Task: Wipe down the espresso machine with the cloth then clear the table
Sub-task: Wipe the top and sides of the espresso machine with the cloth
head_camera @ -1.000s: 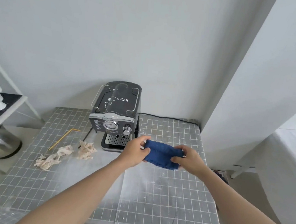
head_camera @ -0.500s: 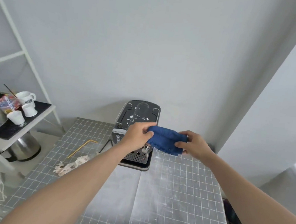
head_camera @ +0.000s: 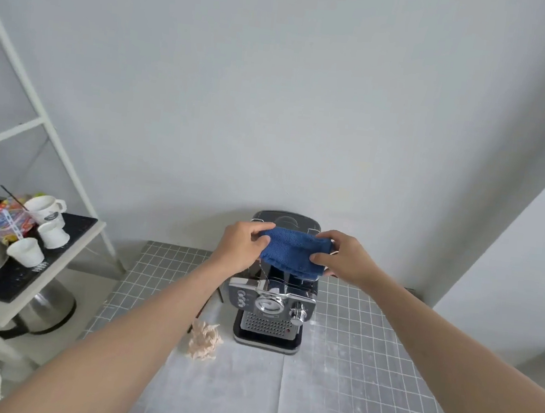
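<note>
Wall: plain grey, filling the whole upper view behind the table.
Table (head_camera: 365, 367): grid-patterned grey cover with a pale dusty strip down its middle; its back edge meets the wall.
Shelf rack (head_camera: 51, 149): white frame standing off the table's left edge, with a dark mat on its shelf.
Espresso machine (head_camera: 270, 310): dark body with chrome trim, upright at the back edge of the table, front facing the camera; a round gauge, three small buttons and a knob show, and any writing on them is too small to read.
Metal pot (head_camera: 48, 310): shiny, low down under the rack.
Cloth (head_camera: 293, 250): blue, folded, held over the machine's top and hiding most of it.
Left hand (head_camera: 241, 248): thumb and fingers pinching the cloth's left end.
Right hand (head_camera: 348, 258): fingers curled round the cloth's right end.
Cups (head_camera: 45, 209): three white ones on the rack's mat; one bears a dark mark, unreadable.
Colourful packet (head_camera: 7, 220): beside the cups, print illegible.
Crumpled tissue (head_camera: 205, 340): pale wad on the table, just left of the machine's base.
</note>
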Available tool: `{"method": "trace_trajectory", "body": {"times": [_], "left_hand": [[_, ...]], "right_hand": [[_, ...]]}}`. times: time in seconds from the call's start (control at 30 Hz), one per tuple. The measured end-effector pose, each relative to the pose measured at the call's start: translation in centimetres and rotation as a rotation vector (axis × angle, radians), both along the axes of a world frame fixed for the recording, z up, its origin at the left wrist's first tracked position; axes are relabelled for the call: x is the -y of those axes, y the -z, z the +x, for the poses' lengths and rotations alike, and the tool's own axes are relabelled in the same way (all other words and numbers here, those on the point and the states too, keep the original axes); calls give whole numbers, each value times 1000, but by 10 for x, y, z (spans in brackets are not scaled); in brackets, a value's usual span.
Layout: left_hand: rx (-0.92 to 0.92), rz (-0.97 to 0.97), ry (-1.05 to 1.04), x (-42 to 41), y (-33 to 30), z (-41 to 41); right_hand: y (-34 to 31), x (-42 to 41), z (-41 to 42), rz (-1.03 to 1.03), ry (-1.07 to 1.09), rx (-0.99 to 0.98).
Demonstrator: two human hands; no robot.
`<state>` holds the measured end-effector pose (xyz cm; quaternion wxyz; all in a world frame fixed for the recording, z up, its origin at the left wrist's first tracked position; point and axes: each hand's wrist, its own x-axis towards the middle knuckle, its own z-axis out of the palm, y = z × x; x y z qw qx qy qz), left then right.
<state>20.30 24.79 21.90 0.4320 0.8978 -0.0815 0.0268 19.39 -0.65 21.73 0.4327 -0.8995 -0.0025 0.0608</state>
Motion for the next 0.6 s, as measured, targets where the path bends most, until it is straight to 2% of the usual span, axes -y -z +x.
{"method": "trace_trajectory", "body": {"times": [0.23,0.4,0.5,0.6], "left_hand": [[-83,295,188,-27,20,41],[50,504,288,-32,33,50],[189,739,276,-24,35,45],[247,713,365,-11,36,39]], "right_hand": [[10,-35,19,-175,8,7],[23,-34,5,-325,80,57],[30,-30,-9,-396,111,90],[40,-28,-24,-479,73,81]]}}
